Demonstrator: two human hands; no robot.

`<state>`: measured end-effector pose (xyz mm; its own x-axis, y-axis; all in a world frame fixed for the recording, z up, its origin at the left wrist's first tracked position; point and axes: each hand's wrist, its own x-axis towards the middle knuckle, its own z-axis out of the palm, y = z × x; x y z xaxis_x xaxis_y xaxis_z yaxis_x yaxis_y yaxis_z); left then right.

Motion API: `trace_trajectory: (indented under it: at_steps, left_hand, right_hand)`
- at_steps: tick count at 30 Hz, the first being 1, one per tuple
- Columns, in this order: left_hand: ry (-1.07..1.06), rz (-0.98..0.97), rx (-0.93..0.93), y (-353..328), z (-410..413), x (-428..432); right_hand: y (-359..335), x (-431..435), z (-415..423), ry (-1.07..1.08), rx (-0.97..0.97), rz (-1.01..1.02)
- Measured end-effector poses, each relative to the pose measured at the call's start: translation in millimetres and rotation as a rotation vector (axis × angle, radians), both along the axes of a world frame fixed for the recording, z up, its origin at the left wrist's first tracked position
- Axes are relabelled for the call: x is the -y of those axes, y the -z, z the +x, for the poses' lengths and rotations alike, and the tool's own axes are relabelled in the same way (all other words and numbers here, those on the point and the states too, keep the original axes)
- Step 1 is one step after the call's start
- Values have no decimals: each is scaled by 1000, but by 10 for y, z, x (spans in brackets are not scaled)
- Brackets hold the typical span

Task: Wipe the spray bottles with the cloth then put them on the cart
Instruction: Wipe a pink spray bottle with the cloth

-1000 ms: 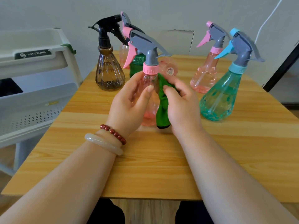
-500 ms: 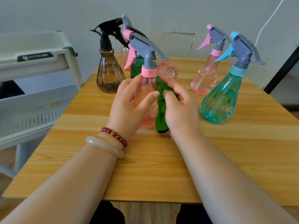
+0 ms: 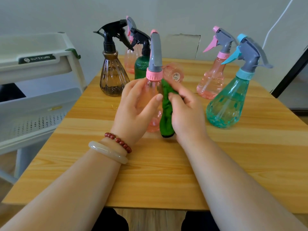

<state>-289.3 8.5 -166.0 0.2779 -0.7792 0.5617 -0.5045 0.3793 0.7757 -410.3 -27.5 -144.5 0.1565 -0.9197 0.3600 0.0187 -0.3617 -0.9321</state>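
Head camera view, looking down along two bare forearms that reach from the bottom corners to the centre of the frame, above a wooden table point(image 3: 150, 172). The left hand point(image 3: 133, 110) is curled round a clear pink spray bottle point(image 3: 152, 95), thumb across its front and fingers behind its neck, holding it upright in the centre. The wrist carries a red bead bracelet point(image 3: 118, 142) and a pale bangle point(image 3: 106, 152). The right hand point(image 3: 186, 112) grips a bunched green cloth point(image 3: 165, 117), pressing it against the bottle's right side, with the cloth's lower end hanging below the palm.

The left palm covers much of the bottle, and it is unclear whether its base touches the table. Its grey trigger head faces the camera end-on, so the nozzle is hidden. Just behind it sits a blurred round pink shape point(image 3: 173, 74), hard to identify.

A brown bottle point(image 3: 113, 77), a half-hidden green bottle point(image 3: 141, 64) and another pink one point(image 3: 131, 59) stand upper left of centre. A pink bottle point(image 3: 211, 80) and a teal bottle point(image 3: 228, 104) stand at right. A white cart point(image 3: 41, 67), cut off by the left edge, stands beside the table.
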Motion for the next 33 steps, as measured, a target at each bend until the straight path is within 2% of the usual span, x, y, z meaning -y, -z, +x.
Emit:
trace_trajectory:
  at_steps: [2,4,6,10,12,15,17,19,21,24,26,27,29,31,33]
  left_hand:
    - [-26,12,42,6,11,14]
    - [-24,12,60,0,16,12]
    - [-21,2,68,-9,24,-2]
    - [-26,-15,9,-43,20,-38]
    - [-28,-20,-26,-46,25,-38]
    - [9,-23,-25,-37,3,-35]
    - [42,-23,-24,-30,-16,-39]
    - [55,-30,-24,-33,-21,-40]
    - [51,-46,-37,-36,-15,-44]
    - [29,-52,-31,-25,-5,-50]
    - [30,-42,-26,-20,-9,-48]
    - [33,-40,-19,-21,-15,-42]
    - [46,-43,-13,-22,-30,-23]
    - [66,-39,-29,-21,-40,-24]
    - [71,-34,-36,-23,-39,-34]
  right_hand:
    - [-29,-64,-21,-70,89,-177]
    - [-41,-96,-25,-108,85,-250]
    - [-29,-73,-28,-87,31,-187]
    - [16,27,-39,46,-208,68]
    - [9,28,-34,36,-170,83]
    - [-35,-52,-23,-21,13,-161]
    - [-14,-82,-12,-28,23,-355]
    - [20,-68,14,-17,-38,-421]
    - [36,-59,1,-15,-87,-364]
    - [45,0,-29,-4,-156,-100]
    - [45,29,-33,13,-134,-8]
    - [25,1,-28,29,-94,-53]
    - [-21,-72,-1,56,-21,-267]
    - [15,-115,25,34,-12,-443]
    - [23,-92,28,3,-42,-402]
